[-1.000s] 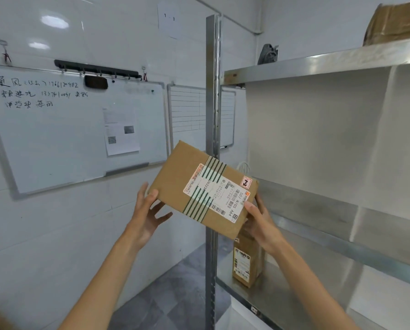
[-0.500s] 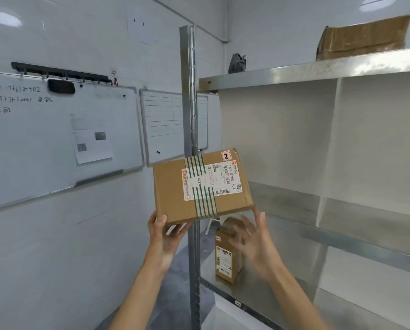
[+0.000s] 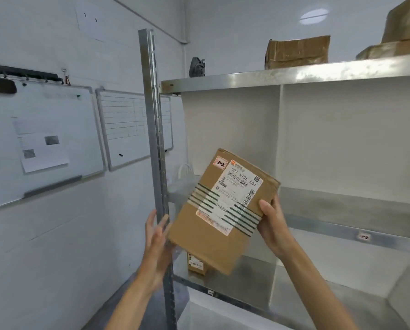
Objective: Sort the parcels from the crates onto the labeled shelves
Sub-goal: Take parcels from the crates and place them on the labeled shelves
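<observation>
The left hand [image 3: 156,244] is raised in front of the post [image 3: 155,139], fingers straight and released, at the lower left corner of the parcel [image 3: 223,210]. Blur hides whether they touch. The parcel hangs tilted just right of the post, label up, before the shelf [image 3: 318,228]. Farther right of the post, the right hand [image 3: 274,225] grasps its edge, thumb on the taped face. It looks light and stiff. The tape may be slippery, so opposite edges seem the safest hold.
</observation>
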